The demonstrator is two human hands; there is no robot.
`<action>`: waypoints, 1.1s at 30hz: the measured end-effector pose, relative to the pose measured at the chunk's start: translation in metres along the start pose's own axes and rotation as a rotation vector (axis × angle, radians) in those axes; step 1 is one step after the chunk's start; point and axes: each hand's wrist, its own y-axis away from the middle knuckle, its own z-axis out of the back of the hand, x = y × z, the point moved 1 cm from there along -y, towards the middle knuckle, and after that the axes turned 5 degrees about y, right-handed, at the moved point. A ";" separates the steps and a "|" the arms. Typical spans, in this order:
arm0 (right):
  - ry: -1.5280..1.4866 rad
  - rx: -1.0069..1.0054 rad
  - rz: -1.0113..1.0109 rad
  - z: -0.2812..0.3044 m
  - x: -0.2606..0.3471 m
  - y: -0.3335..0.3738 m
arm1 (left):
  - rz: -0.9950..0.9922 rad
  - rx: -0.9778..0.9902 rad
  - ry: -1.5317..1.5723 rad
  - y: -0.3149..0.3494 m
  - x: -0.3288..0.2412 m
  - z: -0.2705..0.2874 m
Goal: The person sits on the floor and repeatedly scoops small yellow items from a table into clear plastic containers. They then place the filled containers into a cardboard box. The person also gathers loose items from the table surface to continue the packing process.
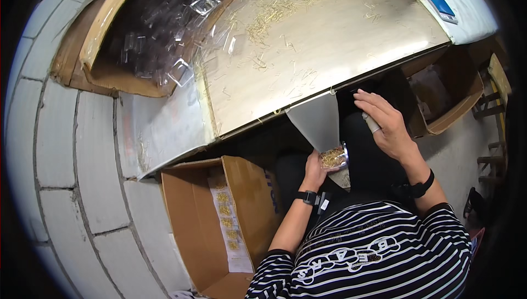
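Observation:
My left hand [314, 171] holds a small clear round container [345, 155] over my lap, its fingers partly hidden behind it. Inside lie many small gold-coloured hooks or pins. The container sits just under the lower end of a translucent white chute [317, 117], which hangs from the table's front edge. To the right of the chute my right hand [387, 126] is raised near that edge, fingers stretched out and nothing visible in it. A pale wrap covers part of one finger. Loose gold hooks [274, 19] are scattered over the table [340, 52].
Back left, a curved cardboard bin [90, 41] holds many clear plastic boxes. A cardboard carton [189, 222] stands low on the left, with small gold piles on a paper strip inside. Another carton [453, 109] is at the right. A blue-and-white scale [441, 7] lies back right.

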 end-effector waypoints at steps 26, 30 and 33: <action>0.431 0.315 0.080 -0.155 0.000 -0.158 | -0.160 -0.085 -0.005 0.013 -0.021 0.032; -0.189 0.133 -0.192 -0.088 -0.031 -0.148 | -0.155 -0.021 -0.009 0.007 -0.016 0.024; 0.039 0.167 -0.174 -0.098 -0.031 -0.140 | -0.162 -0.012 -0.026 0.006 -0.010 0.020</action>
